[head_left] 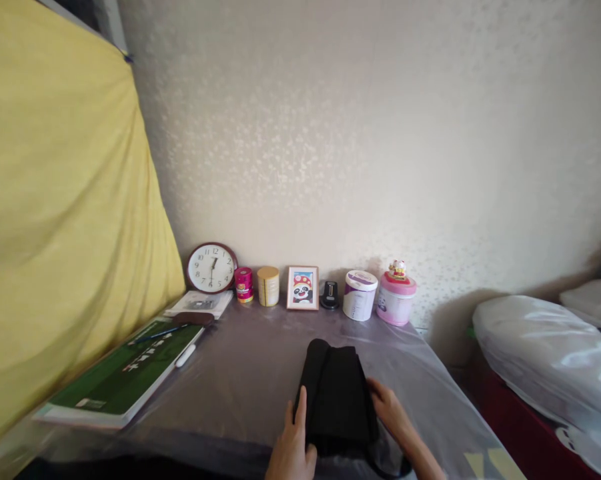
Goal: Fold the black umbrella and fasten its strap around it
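Note:
A folded black garment lies on the plastic-covered table near its front edge. My left hand rests at the cloth's left side, its fingers stretched flat along the edge. My right hand is at the cloth's right side, with fingers curled onto the fabric's edge.
Along the wall stand a round clock, a pink tin, a yellow tin, a framed panda picture, a small black device, a white tub and a pink tub. A green book lies left. A yellow cloth hangs left; a plastic-covered bundle sits right.

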A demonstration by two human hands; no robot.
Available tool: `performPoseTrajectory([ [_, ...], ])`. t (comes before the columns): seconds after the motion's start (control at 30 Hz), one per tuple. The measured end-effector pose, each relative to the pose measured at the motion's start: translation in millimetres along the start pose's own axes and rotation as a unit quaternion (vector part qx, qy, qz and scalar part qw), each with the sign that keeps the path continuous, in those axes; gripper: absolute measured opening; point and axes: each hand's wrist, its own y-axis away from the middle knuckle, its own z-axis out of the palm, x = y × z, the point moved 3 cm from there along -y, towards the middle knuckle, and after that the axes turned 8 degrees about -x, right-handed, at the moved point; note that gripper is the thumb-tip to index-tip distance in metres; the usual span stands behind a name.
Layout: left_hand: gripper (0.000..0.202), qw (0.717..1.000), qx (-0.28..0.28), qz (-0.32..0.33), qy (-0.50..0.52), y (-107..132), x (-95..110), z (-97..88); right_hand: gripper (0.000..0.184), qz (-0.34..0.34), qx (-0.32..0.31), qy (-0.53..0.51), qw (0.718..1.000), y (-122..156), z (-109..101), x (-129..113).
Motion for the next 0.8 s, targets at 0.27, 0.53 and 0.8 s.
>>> performPoseTrajectory([
  [0.27,0.086,0.999,-0.019,-0.038,-0.027,6,15,-4.7,0.048,0.076,-0.020,0.060,0.995,7,-9,-42],
  [0.53,0.084,0.997,-0.026,-0.061,-0.046,10,23,-8.4,0.043,0.085,0.006,0.213,0.973,0,5,-57],
  [0.8,0.086,0.996,-0.029,-0.072,-0.046,9,23,-7.4,0.023,0.028,-0.003,0.092,0.995,-25,13,-59],
])
